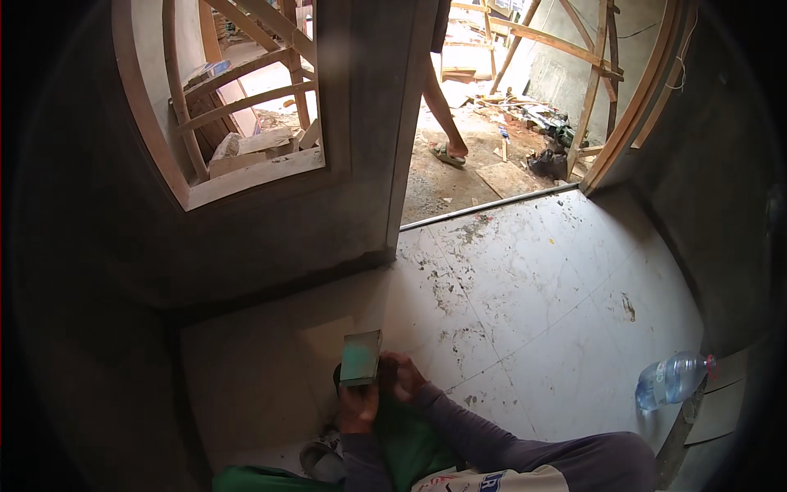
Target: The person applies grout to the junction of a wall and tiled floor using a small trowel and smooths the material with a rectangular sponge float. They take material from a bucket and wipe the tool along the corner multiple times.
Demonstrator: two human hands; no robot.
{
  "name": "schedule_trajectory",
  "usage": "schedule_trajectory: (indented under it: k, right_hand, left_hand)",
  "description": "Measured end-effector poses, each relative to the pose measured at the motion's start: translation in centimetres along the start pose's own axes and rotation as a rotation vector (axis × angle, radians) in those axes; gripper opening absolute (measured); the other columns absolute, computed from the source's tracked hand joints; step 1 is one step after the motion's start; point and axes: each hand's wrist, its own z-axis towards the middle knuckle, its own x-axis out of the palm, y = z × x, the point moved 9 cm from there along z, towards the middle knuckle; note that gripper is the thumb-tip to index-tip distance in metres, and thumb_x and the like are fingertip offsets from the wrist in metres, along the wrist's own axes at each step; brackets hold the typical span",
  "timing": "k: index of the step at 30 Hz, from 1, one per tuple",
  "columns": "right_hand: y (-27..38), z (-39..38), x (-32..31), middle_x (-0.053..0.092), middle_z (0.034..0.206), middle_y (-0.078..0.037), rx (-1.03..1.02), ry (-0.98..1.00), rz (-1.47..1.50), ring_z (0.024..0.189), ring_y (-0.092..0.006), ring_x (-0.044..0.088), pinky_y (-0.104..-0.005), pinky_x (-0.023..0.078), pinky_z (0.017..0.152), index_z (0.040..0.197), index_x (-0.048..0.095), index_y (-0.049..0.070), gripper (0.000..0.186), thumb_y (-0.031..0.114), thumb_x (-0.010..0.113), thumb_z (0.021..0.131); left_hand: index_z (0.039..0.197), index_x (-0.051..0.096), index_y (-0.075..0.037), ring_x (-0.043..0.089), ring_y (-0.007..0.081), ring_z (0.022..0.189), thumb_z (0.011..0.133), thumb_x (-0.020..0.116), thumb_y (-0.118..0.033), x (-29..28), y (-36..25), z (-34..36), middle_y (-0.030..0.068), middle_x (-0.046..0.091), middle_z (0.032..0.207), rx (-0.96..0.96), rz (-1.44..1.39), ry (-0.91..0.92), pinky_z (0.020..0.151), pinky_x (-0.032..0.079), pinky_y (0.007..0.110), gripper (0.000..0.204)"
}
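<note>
A small rectangular tile-like piece (360, 357), pale green with a darker rim, is held upright over my green-clad leg. My left hand (358, 404) grips it from below. Beside its right edge is my right hand (400, 375), fingers curled in; whether they hold the piece or something behind it cannot be made out. A grey shoe or sandal (316, 459) shows low at the left of my legs.
A water bottle (670, 381) lies at right beside flat boards (715, 403). Dirty white floor tiles (541, 328) meet grey walls (238, 246). Beyond the doorway, another person's leg and sandal (451, 152) stand among timber props (590, 98) and rubble. A window frame (254, 176) is upper left.
</note>
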Motion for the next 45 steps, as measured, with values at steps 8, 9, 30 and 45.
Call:
schedule_trajectory:
  k: [8, 9, 30, 45]
  right_hand:
    - [2.3, 0.1, -2.3, 0.066, 0.135, -0.014, -0.086, -0.002, 0.064, 0.127, -0.0306, 0.060, -0.0479, 0.040, 0.116, 0.135, 0.061, 0.005, 0.048, 0.034, 0.054, 0.097]
    - [3.5, -0.2, 0.1, 0.064, 0.136, -0.015, -0.111, -0.025, 0.077, 0.127, -0.0311, 0.059, -0.0476, 0.041, 0.116, 0.136, 0.059, 0.003, 0.049, 0.035, 0.052, 0.099]
    - [-9.4, 1.7, 2.9, 0.066, 0.131, -0.011, 0.292, -0.013, 0.009, 0.115, -0.0267, 0.066, -0.0460, 0.055, 0.101, 0.139, 0.055, 0.004, 0.045, 0.026, 0.057, 0.100]
    - [9.3, 16.8, -11.8, 0.068, 0.114, -0.010, -0.464, -0.509, -0.438, 0.097, -0.0228, 0.069, -0.0415, 0.058, 0.087, 0.136, 0.052, 0.003, 0.037, 0.015, 0.061, 0.102]
  left_hand:
    - [0.127, 0.059, -0.005, 0.066, 0.0240, 0.113, 0.106, 0.059, -0.021, 3.2, -0.4, -2.8, 0.0125, 0.065, 0.124, -0.279, -0.243, -0.086, 0.091, 0.058, 0.040, 0.027]
    - [0.127, 0.059, -0.005, 0.066, 0.0226, 0.110, 0.107, 0.058, -0.021, 2.5, -2.2, -4.1, 0.0121, 0.065, 0.122, -0.311, -0.048, -0.196, 0.089, 0.057, 0.038, 0.026]
    - [0.143, 0.056, -0.004, 0.062, 0.0235, 0.120, 0.113, 0.033, -0.047, -10.1, -29.5, -30.2, 0.0141, 0.064, 0.131, 0.311, 0.303, -0.857, 0.107, 0.048, 0.039, 0.058]
    - [0.131, 0.061, 0.005, 0.066, 0.0290, 0.114, 0.103, 0.060, -0.023, -3.7, -33.0, -15.1, 0.0210, 0.067, 0.128, -0.341, 1.096, -0.346, 0.101, 0.052, 0.042, 0.039]
